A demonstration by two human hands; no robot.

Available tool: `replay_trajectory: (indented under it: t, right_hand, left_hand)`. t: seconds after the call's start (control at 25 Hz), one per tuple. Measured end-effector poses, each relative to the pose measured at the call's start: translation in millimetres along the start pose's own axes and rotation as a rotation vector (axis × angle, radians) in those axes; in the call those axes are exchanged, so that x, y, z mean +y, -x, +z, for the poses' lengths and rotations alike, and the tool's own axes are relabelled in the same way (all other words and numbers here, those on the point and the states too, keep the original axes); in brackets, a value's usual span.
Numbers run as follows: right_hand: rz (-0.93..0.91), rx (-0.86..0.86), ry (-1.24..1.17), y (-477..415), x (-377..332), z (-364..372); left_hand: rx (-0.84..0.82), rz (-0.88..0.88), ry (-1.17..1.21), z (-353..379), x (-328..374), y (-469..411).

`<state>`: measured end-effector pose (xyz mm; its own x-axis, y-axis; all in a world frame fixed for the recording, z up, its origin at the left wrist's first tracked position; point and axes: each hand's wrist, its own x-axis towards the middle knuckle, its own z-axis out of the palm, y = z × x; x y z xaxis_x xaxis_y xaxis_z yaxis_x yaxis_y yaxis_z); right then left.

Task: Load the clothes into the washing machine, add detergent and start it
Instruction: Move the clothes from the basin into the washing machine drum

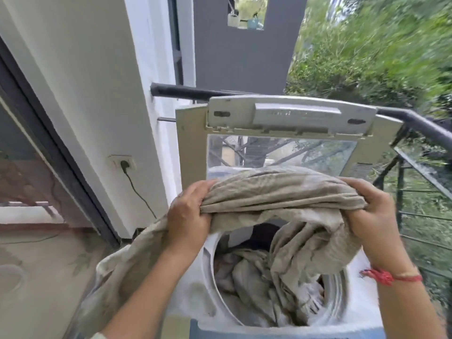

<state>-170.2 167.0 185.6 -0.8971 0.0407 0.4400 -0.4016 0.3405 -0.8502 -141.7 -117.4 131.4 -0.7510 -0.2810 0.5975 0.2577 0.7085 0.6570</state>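
The sheet (281, 199) is beige woven cloth, matt, soft and heavily creased, with a faint pale print. The washing machine (362, 311) has a top of white plastic, dull and dusty-looking. Its raised lid (291, 113), at 12 o'clock of the opening, is yellowed smooth plastic around a clear glossy window (293, 152). The drum wall (336, 294), at 3 o'clock inside, is shiny metal. The railing (425, 128) is black painted metal, and the wall (97, 94) is matt white.
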Motion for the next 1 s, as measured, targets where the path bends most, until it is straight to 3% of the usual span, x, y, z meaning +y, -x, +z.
replay_trajectory:
  t: [0.08, 0.12, 0.16, 0.2, 0.24, 0.28, 0.32, 0.4, 0.48, 0.52, 0.6, 0.68, 0.76, 0.88, 1.0]
  right_hand:
    - [0.065, 0.065, 0.262, 13.5, 41.9, 5.3]
    - [0.156, -0.015, 0.451, 22.2, 70.9, 12.4]
    - [0.324, -0.245, 0.655, 32.3, 97.0, 23.3]
    - [0.484, -0.591, 0.854, 43.7, 116.5, 36.6]
    - [0.57, -0.933, 0.986, 54.4, 130.9, 51.1]
    - [0.555, -1.135, 1.051, 59.7, 134.2, 65.4]
    - [0.501, -1.153, 1.018, 59.4, 128.0, 82.3]
    - [0.352, -0.922, 0.868, 50.5, 101.8, 123.4]
    - [0.161, -0.746, 0.722, 46.9, 61.6, 181.1]
    - [0.09, -0.754, 0.623, 48.4, 42.1, 206.2]
    - [-0.058, -1.015, 0.587, 58.0, 10.7, 275.0]
    - [-0.212, -1.342, 0.906, 71.9, 9.2, 340.0]
    - [-0.335, -1.484, 1.305, 76.8, 24.8, 384.4]
    - [-0.286, -1.416, 1.563, 80.6, 34.9, 408.8]
    - [-0.399, -1.28, 1.407, 79.9, 31.9, 401.4]
  left_hand:
    - [-0.269, 0.008, -0.219, 25.3, -8.1, 1.9]
    - [-0.527, -0.023, -0.334, 35.1, -15.2, 6.5]
    - [-0.825, -0.087, -0.388, 42.4, -22.7, 13.8]
    - [-1.056, -0.14, -0.379, 47.2, -31.6, 20.0]
    - [-1.144, -0.164, -0.318, 45.4, -43.8, 25.9]
    - [-1.086, -0.163, -0.242, 36.3, -57.4, 30.1]
    - [-0.93, -0.168, -0.177, 21.8, -72.8, 33.5]
    - [-0.516, -0.247, -0.101, -16.4, -114.5, 43.6]
    - [-0.339, -0.442, -0.186, -58.2, -178.2, 67.3]
    - [-0.392, -0.55, -0.26, -70.1, -204.0, 81.2]
    - [-0.664, -0.708, -0.392, -87.1, -253.1, 113.1]
    - [-0.898, -0.725, -0.391, -89.7, -284.0, 137.4]
    - [-1.002, -0.747, -0.364, -87.7, -302.9, 150.6]
    - [-1.108, -0.82, -0.331, -78.4, -317.6, 158.6]
    - [-1.152, -0.835, -0.289, -61.0, -320.0, 159.4]
